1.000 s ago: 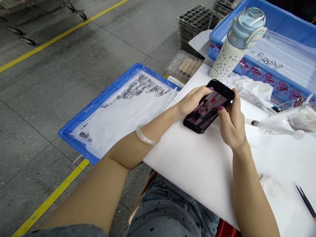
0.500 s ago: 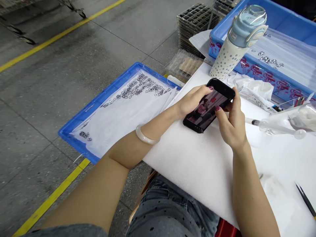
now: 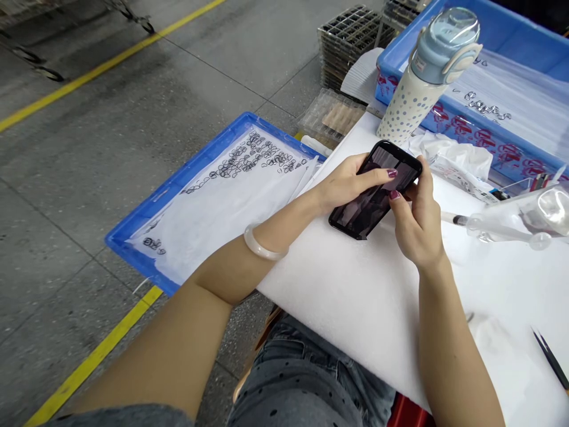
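- Left hand (image 3: pixel 343 185): holds the phone (image 3: pixel 361 212) along its left edge, thumb stretched across the screen; the forearm, wearing a bangle (image 3: pixel 263 244), slants forward and rightward.
- Right hand (image 3: pixel 420 228): grips the right edge, thumb bent over the screen, fingers curled behind; the forearm reaches straight forward.
- Phone: slanted over the bench (image 3: pixel 342 290), near the bottle (image 3: pixel 409 104).

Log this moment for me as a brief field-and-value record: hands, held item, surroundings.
left hand: holds phone, thumb over its front
right hand: holds same phone, thumb over its front
on white tabletop: spotted bottle, black tweezers
left of tabletop: blue tray with small dark pieces
worn: pale bangle, left forearm
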`<action>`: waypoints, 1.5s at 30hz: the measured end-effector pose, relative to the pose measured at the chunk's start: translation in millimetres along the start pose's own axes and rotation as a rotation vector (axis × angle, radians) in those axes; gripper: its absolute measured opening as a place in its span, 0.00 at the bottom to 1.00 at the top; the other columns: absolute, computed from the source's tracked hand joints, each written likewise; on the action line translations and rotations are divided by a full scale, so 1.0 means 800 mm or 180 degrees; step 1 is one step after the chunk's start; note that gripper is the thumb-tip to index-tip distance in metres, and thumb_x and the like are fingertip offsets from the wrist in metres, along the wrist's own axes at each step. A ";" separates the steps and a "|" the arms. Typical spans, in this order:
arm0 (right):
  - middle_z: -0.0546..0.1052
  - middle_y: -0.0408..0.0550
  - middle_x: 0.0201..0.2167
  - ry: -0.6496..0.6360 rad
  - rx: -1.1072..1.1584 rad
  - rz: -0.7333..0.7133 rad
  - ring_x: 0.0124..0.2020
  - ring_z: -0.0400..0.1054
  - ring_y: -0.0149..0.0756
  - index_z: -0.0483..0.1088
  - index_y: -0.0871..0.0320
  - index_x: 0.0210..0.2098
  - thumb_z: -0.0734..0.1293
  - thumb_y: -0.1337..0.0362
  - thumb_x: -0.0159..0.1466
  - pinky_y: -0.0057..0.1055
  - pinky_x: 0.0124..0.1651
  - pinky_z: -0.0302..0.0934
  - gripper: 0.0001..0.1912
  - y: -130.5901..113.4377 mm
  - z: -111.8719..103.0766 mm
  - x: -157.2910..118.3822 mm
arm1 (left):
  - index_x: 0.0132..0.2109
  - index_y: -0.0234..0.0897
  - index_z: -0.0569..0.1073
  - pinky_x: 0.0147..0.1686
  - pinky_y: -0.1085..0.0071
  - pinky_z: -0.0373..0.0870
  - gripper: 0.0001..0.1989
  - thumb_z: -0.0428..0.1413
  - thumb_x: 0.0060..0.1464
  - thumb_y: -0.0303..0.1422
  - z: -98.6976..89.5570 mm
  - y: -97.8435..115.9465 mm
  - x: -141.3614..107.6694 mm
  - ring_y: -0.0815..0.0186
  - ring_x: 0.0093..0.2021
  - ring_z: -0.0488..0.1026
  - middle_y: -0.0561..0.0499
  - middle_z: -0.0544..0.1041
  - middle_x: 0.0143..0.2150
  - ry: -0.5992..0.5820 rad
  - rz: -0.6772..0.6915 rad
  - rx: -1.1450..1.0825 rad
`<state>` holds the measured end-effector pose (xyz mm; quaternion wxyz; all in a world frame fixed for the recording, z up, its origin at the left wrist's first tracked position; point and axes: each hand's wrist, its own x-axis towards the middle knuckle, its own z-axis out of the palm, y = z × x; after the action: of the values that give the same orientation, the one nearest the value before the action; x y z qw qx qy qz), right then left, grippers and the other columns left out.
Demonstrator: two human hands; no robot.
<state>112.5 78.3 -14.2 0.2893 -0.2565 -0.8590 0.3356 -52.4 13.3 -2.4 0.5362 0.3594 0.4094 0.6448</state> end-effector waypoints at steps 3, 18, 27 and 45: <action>0.72 0.55 0.57 -0.0016 -0.0005 0.0000 0.54 0.71 0.50 0.41 0.50 0.72 0.56 0.49 0.71 0.54 0.56 0.66 0.35 0.001 -0.001 0.000 | 0.32 0.35 0.70 0.25 0.74 0.67 0.11 0.56 0.63 0.35 0.003 0.004 -0.001 0.71 0.24 0.69 0.55 0.70 0.24 0.0046 -0.0150 -0.0110; 0.72 0.54 0.56 -0.0013 0.0014 -0.0037 0.51 0.71 0.47 0.43 0.50 0.71 0.55 0.49 0.71 0.53 0.54 0.67 0.33 0.001 -0.002 0.000 | 0.28 0.35 0.71 0.26 0.73 0.67 0.15 0.52 0.64 0.33 0.005 0.006 -0.002 0.69 0.25 0.71 0.52 0.73 0.25 0.0191 -0.0089 -0.0096; 0.72 0.53 0.56 -0.0029 0.0044 -0.0035 0.51 0.71 0.46 0.44 0.49 0.71 0.56 0.52 0.71 0.51 0.54 0.67 0.32 -0.001 -0.003 0.001 | 0.28 0.35 0.72 0.26 0.74 0.67 0.16 0.50 0.65 0.33 0.004 0.007 -0.002 0.70 0.25 0.71 0.53 0.73 0.25 0.0204 -0.0115 -0.0009; 0.72 0.52 0.56 -0.0078 -0.0011 -0.0109 0.50 0.71 0.46 0.44 0.48 0.71 0.55 0.52 0.71 0.51 0.52 0.68 0.32 0.000 -0.005 0.002 | 0.25 0.37 0.68 0.24 0.74 0.65 0.18 0.53 0.64 0.35 0.001 0.003 0.000 0.71 0.24 0.69 0.54 0.72 0.24 0.0209 -0.0020 0.0056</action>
<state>114.2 80.8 -11.7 0.2841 -0.2381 -0.8673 0.3323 -52.8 13.4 -0.4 0.5212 0.3415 0.4336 0.6509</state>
